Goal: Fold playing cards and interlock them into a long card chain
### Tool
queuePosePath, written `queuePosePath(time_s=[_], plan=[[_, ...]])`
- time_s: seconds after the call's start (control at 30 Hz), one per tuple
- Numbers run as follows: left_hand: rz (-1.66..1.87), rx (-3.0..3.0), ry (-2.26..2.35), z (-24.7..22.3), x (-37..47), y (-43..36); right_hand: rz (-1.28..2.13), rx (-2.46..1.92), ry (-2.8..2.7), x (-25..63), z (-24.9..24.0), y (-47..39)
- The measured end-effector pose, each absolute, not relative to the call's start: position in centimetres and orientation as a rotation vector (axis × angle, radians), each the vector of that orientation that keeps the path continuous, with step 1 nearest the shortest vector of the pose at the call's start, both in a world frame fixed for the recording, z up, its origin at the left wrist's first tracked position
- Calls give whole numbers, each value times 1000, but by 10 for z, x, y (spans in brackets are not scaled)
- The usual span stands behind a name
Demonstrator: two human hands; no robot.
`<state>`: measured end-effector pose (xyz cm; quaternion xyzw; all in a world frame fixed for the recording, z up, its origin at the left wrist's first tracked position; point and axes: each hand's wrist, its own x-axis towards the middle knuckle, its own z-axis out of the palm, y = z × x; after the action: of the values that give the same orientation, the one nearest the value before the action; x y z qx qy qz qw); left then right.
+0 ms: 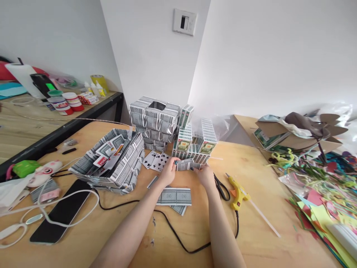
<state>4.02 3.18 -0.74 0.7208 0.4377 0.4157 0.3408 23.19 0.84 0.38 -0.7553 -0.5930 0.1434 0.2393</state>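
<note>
Grey cards (185, 165) form a strip just in front of the stacked boxes (184, 145), its ends pinched between the fingers of our left hand (168, 172) and right hand (205, 175), and we do best to grip lightly and evenly so that nothing creases

The ends of the folded card strip (185, 164) are covered by the fingers of the left hand (168, 173) and the right hand (205, 175), so their grip is only partly visible. The left forearm hides part of the flat cards (177, 195); both forearms interrupt the black cord (175, 235) and run off the bottom edge. Small print on the card boxes (184, 145) and markings on the wall panel (184, 22) are illegible. The right edge cuts the coloured paper (320, 219).
</note>
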Motion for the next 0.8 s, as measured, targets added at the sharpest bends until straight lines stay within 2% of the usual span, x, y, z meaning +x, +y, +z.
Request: queuePosePath(time_s=[0.2, 0.47, 0.8], plan=[[1087, 1781, 1106, -4, 40, 30, 340, -1928, -1632, 226, 5, 8], [1059, 1661, 877, 5, 41, 24, 535, -1797, -1576, 222, 1, 4], [1089, 1789, 1076, 3, 42, 26, 501, -1829, -1536, 220, -3, 6]])
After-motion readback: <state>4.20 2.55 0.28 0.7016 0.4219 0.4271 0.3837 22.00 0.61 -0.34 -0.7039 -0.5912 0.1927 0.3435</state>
